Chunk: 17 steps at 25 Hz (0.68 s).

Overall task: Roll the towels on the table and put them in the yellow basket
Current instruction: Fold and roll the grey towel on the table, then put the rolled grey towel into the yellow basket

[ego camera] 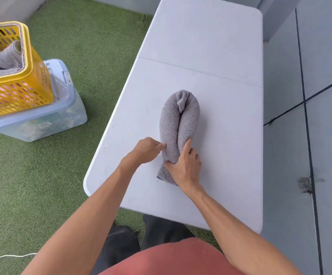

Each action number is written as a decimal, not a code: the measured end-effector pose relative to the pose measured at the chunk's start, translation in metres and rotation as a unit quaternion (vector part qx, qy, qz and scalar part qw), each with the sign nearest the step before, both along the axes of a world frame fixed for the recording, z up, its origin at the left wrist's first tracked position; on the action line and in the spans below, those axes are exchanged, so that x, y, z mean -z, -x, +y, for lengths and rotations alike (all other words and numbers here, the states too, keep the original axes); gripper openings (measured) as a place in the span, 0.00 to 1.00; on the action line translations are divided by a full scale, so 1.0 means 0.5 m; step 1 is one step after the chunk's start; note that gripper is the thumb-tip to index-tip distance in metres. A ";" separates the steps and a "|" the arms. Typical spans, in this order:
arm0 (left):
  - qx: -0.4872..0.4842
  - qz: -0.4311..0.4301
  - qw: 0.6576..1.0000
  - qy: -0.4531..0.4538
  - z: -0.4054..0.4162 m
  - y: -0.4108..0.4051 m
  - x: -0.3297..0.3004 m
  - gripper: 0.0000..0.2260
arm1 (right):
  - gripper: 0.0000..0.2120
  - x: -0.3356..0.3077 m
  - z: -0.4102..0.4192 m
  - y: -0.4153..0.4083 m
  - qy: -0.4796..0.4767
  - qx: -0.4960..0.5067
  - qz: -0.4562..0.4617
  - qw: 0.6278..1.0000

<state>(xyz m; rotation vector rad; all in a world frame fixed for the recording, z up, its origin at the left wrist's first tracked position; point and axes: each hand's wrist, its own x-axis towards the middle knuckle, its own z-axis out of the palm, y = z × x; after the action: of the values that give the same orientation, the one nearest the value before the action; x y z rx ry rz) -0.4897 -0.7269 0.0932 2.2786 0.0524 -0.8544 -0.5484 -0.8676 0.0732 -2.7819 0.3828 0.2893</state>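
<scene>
Right hand [185, 165] grips the near end of the grey towel [179, 124], a doubled roll on the white table [210, 36]; left hand [147, 148] pinches its side; keep coils tight; yellow basket [32, 72] stands far left

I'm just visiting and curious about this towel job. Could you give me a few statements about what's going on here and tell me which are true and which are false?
1. The grey towel lies on the white table. True.
2. The yellow basket is empty. False: grey cloth already lies inside it.
3. Both the left hand and the right hand touch the towel. True.
4. The basket stands directly on the grass. False: it sits on a clear plastic box.
5. Several more towels wait on the table. False: only this one is in view there.
</scene>
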 end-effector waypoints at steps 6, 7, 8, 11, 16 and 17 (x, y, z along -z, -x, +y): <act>-0.173 -0.163 0.971 -0.006 0.253 0.185 0.047 0.15 | 0.51 -0.019 0.217 0.058 -0.067 -0.086 -0.005 0.994; -0.194 -0.182 0.964 -0.020 0.305 0.218 0.052 0.15 | 0.51 -0.021 0.266 0.066 -0.079 -0.099 -0.006 0.992; -0.210 -0.190 0.958 -0.036 0.356 0.246 0.056 0.16 | 0.51 -0.023 0.315 0.070 -0.092 -0.110 -0.011 0.990; -0.265 -0.189 0.943 -0.076 0.544 0.326 0.057 0.17 | 0.52 -0.038 0.499 0.092 -0.129 -0.154 -0.015 0.980; -0.318 -0.198 0.921 -0.105 0.800 0.388 0.047 0.17 | 0.51 -0.060 0.754 0.131 -0.148 -0.220 -0.002 0.964; -0.325 -0.203 0.917 -0.109 0.833 0.386 0.044 0.17 | 0.51 -0.060 0.788 0.133 -0.149 -0.231 -0.002 0.962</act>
<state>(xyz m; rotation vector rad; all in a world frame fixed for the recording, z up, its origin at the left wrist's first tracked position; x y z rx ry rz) -0.6827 -0.3105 0.0712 2.3582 0.7042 -0.0242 -0.6151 -0.4734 0.1032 -2.5363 -0.2997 0.4078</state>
